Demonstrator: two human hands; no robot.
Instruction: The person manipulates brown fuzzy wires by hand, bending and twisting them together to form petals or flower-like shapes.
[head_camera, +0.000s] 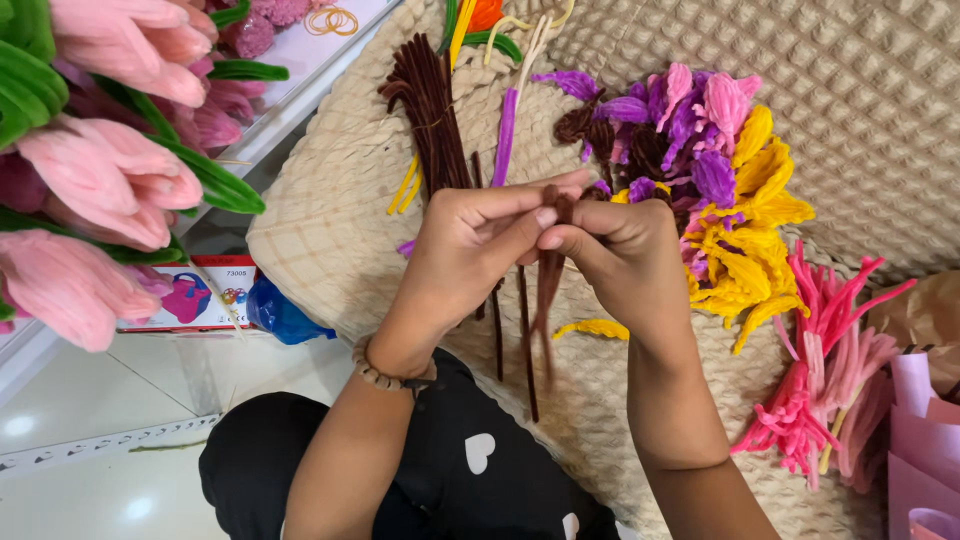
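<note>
My left hand (470, 240) and my right hand (615, 245) meet over a beige woven cushion (330, 240). Both pinch the top of a few brown pipe cleaners (548, 290), whose ends hang down between my wrists. A bundle of brown pipe cleaners (430, 110) lies on the cushion just beyond my left hand. A heap of folded yellow pipe-cleaner pieces (750, 250) and purple ones (690, 130) lies right of my right hand. A beaded bracelet (385, 375) circles my left wrist.
Large pink pipe-cleaner tulips with green leaves (100, 170) fill the left edge. A bundle of pink pipe cleaners (830, 370) lies at the right, beside pink paper (925, 440). A small box (195, 295) and a blue bag (280, 315) sit on the white floor. My lap is in black cloth (450, 470).
</note>
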